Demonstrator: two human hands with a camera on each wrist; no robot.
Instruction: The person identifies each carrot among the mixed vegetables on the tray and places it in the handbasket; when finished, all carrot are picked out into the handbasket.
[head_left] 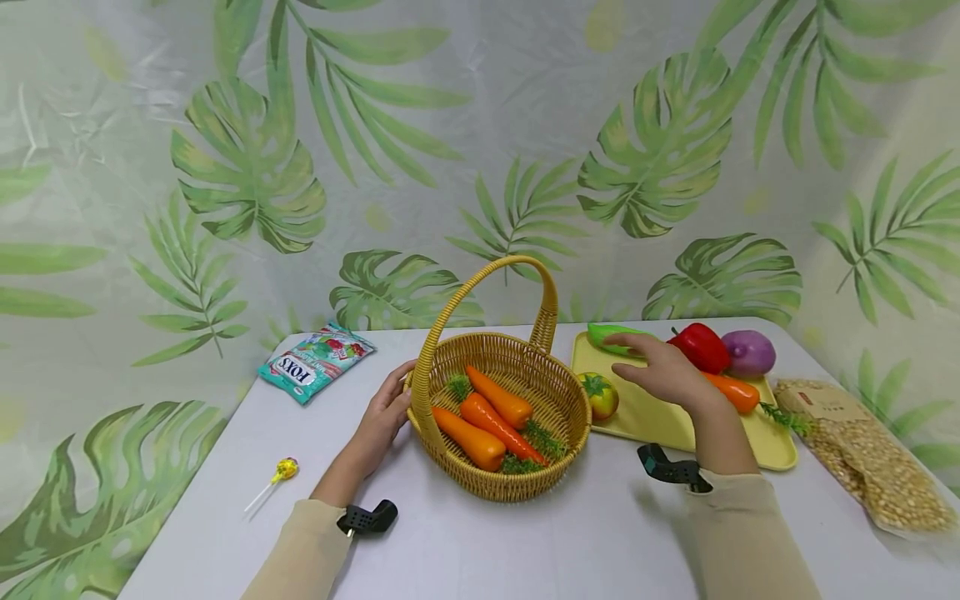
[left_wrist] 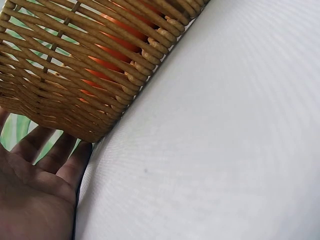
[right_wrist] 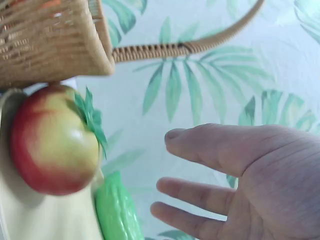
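A yellow wicker basket [head_left: 487, 490] with a tall handle stands mid-table, holding several orange carrots [head_left: 498, 396] with green tops. My left hand [head_left: 385, 414] rests against the basket's left side by the handle base; in the left wrist view its fingers [left_wrist: 39, 142] reach along the woven wall. Over the yellow tray [head_left: 637, 417] hovers my right hand [head_left: 663, 372], fingers spread and nothing in them. Below and left of it is a red-yellow tomato [right_wrist: 57, 142] with a green leafy top. A bumpy green vegetable [right_wrist: 117, 210] lies at the tray's back edge, partly behind the hand.
Farther right on the tray are a red bell pepper [head_left: 701, 347], a purple eggplant [head_left: 748, 354] and another carrot [head_left: 735, 392]. A bag of grain [head_left: 870, 458] lies at the right edge. To the left are a teal Fox's candy packet [head_left: 315, 362] and a yellow-wrapped lollipop [head_left: 283, 471].
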